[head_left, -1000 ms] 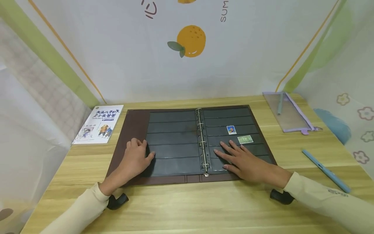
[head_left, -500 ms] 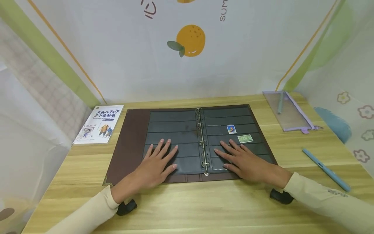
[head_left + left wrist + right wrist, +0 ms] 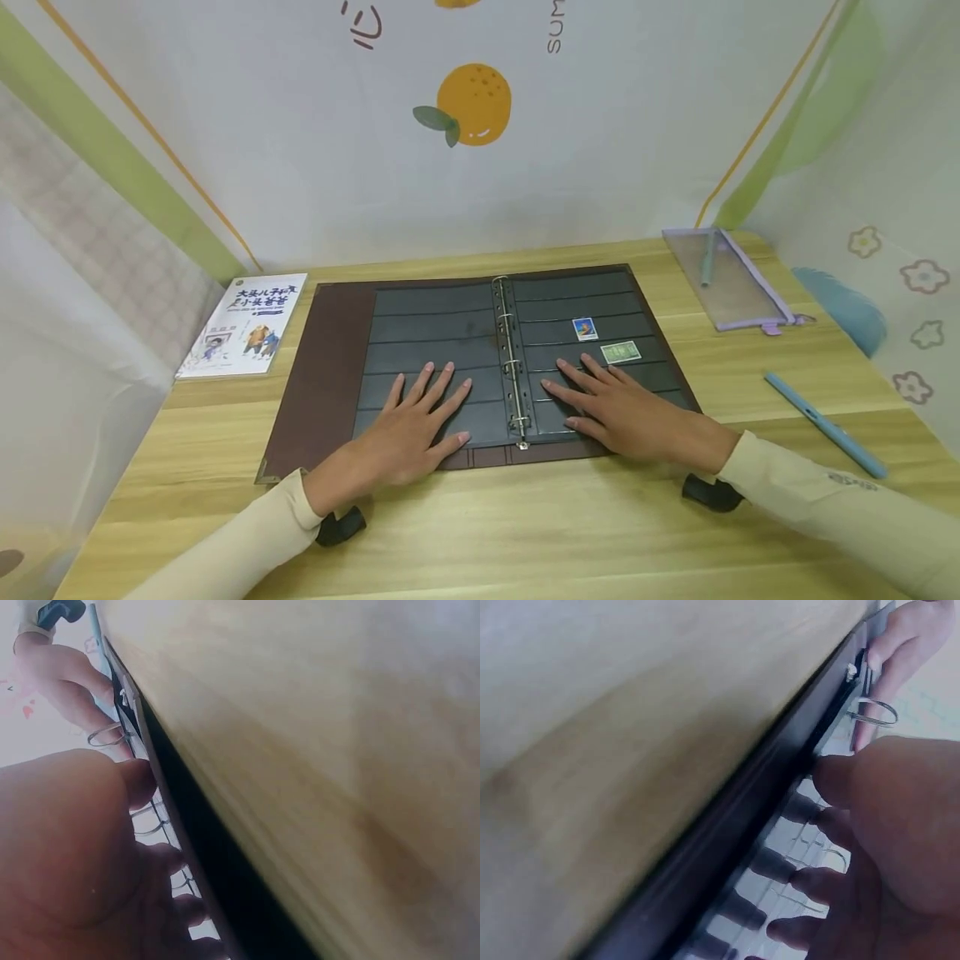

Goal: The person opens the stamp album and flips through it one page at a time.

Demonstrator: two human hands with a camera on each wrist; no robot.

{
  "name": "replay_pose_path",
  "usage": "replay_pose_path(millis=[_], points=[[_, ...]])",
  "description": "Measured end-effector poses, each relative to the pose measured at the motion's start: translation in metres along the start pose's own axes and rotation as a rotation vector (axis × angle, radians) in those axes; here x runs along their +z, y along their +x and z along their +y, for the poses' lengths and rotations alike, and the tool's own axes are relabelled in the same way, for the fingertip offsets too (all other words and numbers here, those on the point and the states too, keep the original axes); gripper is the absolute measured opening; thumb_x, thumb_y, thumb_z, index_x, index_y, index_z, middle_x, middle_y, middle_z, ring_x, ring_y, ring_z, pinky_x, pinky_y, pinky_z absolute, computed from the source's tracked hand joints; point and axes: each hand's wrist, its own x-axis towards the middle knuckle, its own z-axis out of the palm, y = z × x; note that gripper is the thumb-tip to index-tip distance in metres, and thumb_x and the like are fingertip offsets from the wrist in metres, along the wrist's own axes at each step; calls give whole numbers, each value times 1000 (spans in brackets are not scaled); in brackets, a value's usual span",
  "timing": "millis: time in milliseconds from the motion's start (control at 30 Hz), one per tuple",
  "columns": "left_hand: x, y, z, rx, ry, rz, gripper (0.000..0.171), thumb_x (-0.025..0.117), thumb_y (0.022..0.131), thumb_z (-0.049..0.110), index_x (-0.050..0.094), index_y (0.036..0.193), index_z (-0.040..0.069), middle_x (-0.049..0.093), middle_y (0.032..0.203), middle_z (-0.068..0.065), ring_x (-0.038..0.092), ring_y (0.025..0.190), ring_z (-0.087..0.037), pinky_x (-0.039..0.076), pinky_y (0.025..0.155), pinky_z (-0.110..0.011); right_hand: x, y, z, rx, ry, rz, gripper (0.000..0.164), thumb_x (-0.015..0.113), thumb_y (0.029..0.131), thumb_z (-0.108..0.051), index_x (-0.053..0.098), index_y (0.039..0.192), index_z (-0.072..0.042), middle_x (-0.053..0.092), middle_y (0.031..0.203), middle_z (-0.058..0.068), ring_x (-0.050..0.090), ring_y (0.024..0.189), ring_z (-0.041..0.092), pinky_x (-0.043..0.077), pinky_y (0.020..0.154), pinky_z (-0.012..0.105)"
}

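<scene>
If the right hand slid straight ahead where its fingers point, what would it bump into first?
Probably the rings: the right hand lies over the page, pointing across it towards them. Its exact height is hard to judge, so it might pass above them.

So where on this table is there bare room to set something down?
Bare table lies between the sleeves in front of the binder, and this side of the booklet. Crowded: the binder's near half, under left hand and right hand.

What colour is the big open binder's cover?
The binder's cover is dark reddish brown. It shows best in the head view.
</scene>
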Motion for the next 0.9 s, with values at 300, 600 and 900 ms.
replay_pose_path(millis=[300,600,900], points=[[-2,1,-1,-3,2,-27,68,38,106,56,16,163,27,1,172,-7,-2,159,-35,4,123,-68,-31,7,32,42,72,22,57,56,105,-30,39,157,-17,27,164,24,19,150,54,21,114,75],[-3,-1,-1,-29,7,-26,68,41,105,55,19,163,26,4,172,-7,1,159,-36,8,123,-67,-46,25,106,228,111,-11,58,51,106,-29,37,155,0,24,154,44,17,143,66,23,111,77],[-3,-1,1,-23,6,-25,68,41,105,54,19,163,26,5,172,-8,2,159,-36,9,123,-67,-46,29,118,276,240,5,59,48,108,-31,37,154,4,37,152,39,17,144,64,22,113,75]])
